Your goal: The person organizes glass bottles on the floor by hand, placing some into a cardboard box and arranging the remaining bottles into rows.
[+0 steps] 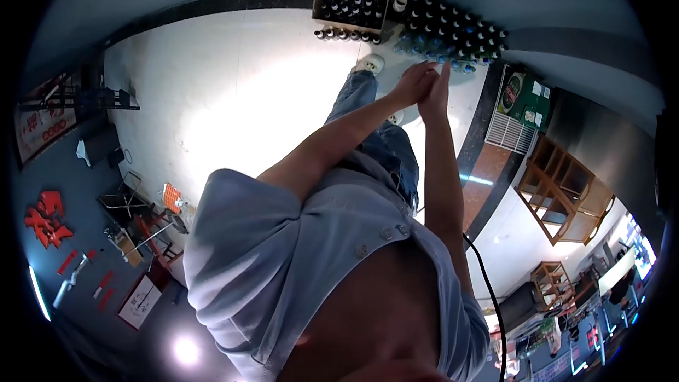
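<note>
My left hand (413, 86) and my right hand (434, 96) meet in front of my body, pressed against each other. The left fingers are curled closed over the inner side of the right hand; whether anything lies between them is hidden. On the right hand at least one finger stretches straight out, while its others are mostly covered. Just beyond the fingertips, clear bottles with blue caps (424, 46) stand on the floor. Behind these are rows of dark bottles (453, 21). To their left sits an open cardboard box (316, 1) filled with dark bottles.
A row of dark bottles (346, 35) lines the box's near side. A white cup-like container (400, 3) stands between the groups. Green crates (525, 99), a white grille (509, 133) and a wooden shelf unit (566, 187) are at right. A black cable (486, 279) hangs beside my right arm.
</note>
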Motion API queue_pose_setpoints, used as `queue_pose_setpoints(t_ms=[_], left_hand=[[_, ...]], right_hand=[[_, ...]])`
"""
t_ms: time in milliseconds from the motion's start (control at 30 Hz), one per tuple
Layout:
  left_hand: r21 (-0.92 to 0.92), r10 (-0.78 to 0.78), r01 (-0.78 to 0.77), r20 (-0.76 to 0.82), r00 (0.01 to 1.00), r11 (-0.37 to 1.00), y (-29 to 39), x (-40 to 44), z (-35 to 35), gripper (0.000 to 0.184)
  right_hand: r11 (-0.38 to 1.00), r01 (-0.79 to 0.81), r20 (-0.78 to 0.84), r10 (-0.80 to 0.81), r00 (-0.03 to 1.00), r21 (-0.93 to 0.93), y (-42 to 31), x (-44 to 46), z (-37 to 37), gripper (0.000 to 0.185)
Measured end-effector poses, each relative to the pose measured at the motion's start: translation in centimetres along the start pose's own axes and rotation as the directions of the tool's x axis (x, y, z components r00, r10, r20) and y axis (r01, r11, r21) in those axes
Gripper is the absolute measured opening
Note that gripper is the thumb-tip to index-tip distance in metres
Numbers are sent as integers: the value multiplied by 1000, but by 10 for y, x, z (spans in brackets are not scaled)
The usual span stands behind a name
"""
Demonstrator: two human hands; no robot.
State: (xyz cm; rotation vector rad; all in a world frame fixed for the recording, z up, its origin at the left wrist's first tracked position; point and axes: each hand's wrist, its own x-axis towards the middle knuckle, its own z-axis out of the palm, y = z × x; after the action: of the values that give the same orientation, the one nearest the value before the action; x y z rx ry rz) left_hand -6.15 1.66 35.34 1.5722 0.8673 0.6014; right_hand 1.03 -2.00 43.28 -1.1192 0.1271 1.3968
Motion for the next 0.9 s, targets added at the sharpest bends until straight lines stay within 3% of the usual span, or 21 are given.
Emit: queue_pose_setpoints(t_ms=[33, 67, 100, 133, 267, 333, 367, 400, 467, 533, 633, 667, 700, 733, 800, 867, 900], left_hand=[[-17, -114, 115, 57, 992, 993, -23, 0, 7, 42], [-17, -107, 108, 52, 993, 994, -8, -7, 5, 42], [-261, -315, 344, 145, 938, 902, 19, -19, -4, 42], [-456, -470, 550, 287, 835, 700, 36, -28, -11, 42], [-443, -425, 499, 261, 867, 745, 31, -50, -15, 41], [-432, -443, 449, 120, 888, 782, -16, -60, -9, 40], [-522, -494, 462, 88, 865, 717, -41, -69, -10, 42], [-522, -493, 463, 92, 865, 717, -20, -72, -22, 42], [-424, -646, 610, 74, 760, 670, 52, -78, -62, 45], [-250, -657, 629, -39, 753, 736, -10, -85, -81, 48], [49, -621, 647, -235, 748, 760, -107, -90, -127, 53], [30, -654, 685, -269, 706, 727, -87, -84, -150, 55], [306, -498, 598, -348, 794, 740, -118, -81, -173, 56], [250, -619, 695, -324, 716, 674, -151, -80, -195, 56], [445, -453, 606, -408, 793, 659, -215, -76, -232, 60], [433, -459, 638, -452, 765, 637, -260, -64, -266, 65], [450, -465, 647, -456, 759, 615, -278, -54, -280, 68]], right_hand=[[997, -26, -90, 19, 996, -79, 2, -12, 2, 58], [996, -21, -83, 14, 996, -82, 5, -22, 1, 58], [986, -16, -60, 6, 998, -168, 7, -31, -2, 58], [968, -4, -34, -4, 999, -252, 8, -37, -3, 58], [946, -73, -103, 42, 994, -317, 32, -39, -10, 56], [945, -64, -76, 42, 996, -321, 48, -30, -18, 55], [921, -109, -59, 94, 994, -374, 59, -21, -24, 55], [891, -151, -44, 146, 988, -428, 65, -13, -26, 55], [875, -153, -63, 139, 988, -459, 76, -9, -21, 53], [828, -294, -143, 257, 956, -478, 98, 18, -25, 51], [777, -346, -221, 268, 938, -525, 129, 57, -27, 44], [733, -380, -269, 272, 924, -564, 141, 72, -26, 42], [733, -389, -274, 280, 920, -558, 153, 88, -26, 42], [696, -391, -295, 261, 919, -603, 166, 104, -29, 38], [651, -404, -321, 251, 913, -642, 188, 146, -36, 35], [448, -361, -331, 146, 932, -818, 214, 189, -45, 32], [475, -318, -329, 63, 942, -820, 231, 212, -54, 33]])
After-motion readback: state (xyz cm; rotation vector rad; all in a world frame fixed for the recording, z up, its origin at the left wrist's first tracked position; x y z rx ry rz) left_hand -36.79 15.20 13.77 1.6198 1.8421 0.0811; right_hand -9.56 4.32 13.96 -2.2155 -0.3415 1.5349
